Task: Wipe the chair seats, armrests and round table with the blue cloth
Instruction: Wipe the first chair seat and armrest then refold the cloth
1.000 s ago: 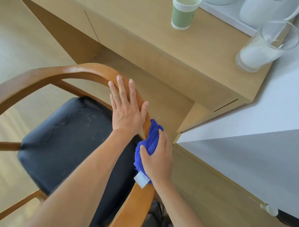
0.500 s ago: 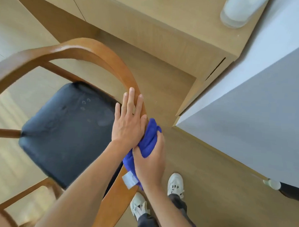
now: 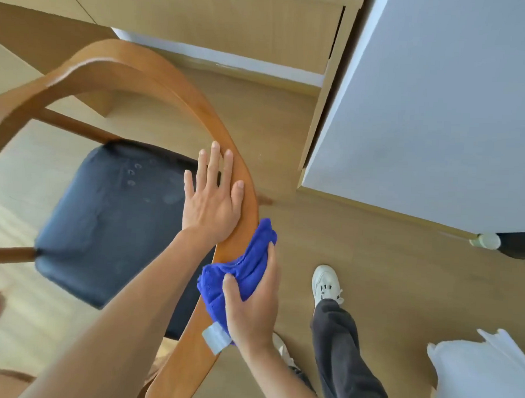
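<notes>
Right hand [image 3: 252,303] grips the bunched blue cloth [image 3: 237,276], now slid lower along the curved armrest [image 3: 241,180]; left hand [image 3: 213,196] follows, resting flat above it. That stretch looks wiped, the seat [image 3: 104,222] likely remains.

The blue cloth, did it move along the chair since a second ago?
Yes. The right hand slid the blue cloth down the wooden armrest, toward the person. The left hand followed, still flat on the armrest. The right hand's grip stayed the same.
</notes>
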Demonstrator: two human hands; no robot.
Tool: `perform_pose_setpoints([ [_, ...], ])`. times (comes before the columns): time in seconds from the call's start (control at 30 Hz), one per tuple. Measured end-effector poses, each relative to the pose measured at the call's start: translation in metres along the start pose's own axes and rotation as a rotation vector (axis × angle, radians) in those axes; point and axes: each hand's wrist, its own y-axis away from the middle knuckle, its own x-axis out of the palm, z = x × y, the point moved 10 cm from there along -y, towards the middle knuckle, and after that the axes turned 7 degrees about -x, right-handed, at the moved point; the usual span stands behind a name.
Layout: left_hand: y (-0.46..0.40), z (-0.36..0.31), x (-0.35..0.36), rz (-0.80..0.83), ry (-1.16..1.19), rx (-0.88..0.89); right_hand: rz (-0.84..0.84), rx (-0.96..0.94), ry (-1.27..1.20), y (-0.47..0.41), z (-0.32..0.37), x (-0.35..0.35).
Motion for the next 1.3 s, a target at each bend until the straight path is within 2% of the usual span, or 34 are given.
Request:
perform_pose_setpoints([
  [0.07,-0.001,-0.002,-0.001,-0.024,-0.066,0.013,0.037,-0.046,0.021,-0.033,0.015,0.000],
  [0.13,-0.001,-0.004,-0.002,-0.030,-0.071,0.022,0.017,-0.107,0.059,-0.031,0.019,0.000],
  [0.23,0.001,-0.004,0.000,-0.028,-0.064,0.040,-0.018,-0.151,0.151,0.043,0.006,0.007],
  [0.3,0.001,-0.006,0.000,-0.028,-0.061,0.047,0.080,-0.099,0.108,0.089,-0.006,0.028],
  [0.33,0.003,-0.007,0.000,-0.024,-0.057,0.051,0.049,-0.043,0.035,0.106,-0.012,0.025],
  [0.4,0.012,-0.008,0.002,-0.010,-0.042,0.082,-0.059,-0.046,0.051,0.125,-0.021,0.022],
  [0.43,0.019,-0.008,0.004,-0.003,-0.031,0.107,0.002,0.025,0.056,0.124,-0.025,0.025],
  [0.47,0.027,-0.007,0.006,0.002,-0.021,0.132,-0.004,0.004,0.039,0.119,-0.020,0.024],
  [0.5,0.035,-0.005,0.009,0.010,-0.011,0.153,-0.123,0.010,0.070,0.112,-0.015,0.022],
  [0.53,0.043,-0.002,0.012,0.016,-0.006,0.168,-0.118,0.023,0.035,0.099,-0.015,0.015],
  [0.67,0.056,0.006,0.017,0.002,-0.004,0.172,-0.186,-0.057,0.157,0.057,-0.009,0.005],
  [0.93,0.079,0.012,0.019,0.077,0.030,0.149,0.054,0.061,0.107,0.121,-0.020,-0.002],
  [1.03,0.096,0.030,0.012,0.116,0.196,0.049,0.076,-0.017,0.137,0.110,0.006,-0.024],
  [1.13,0.110,0.059,-0.018,0.114,0.510,-0.195,0.099,-0.161,0.129,0.090,0.058,-0.029],
  [1.2,0.121,0.073,-0.052,0.096,0.704,-0.286,0.179,-0.253,0.141,0.078,0.098,-0.021],
  [1.3,0.145,0.089,-0.112,0.079,1.026,-0.329,0.350,-0.414,0.199,0.071,0.162,0.002],
])
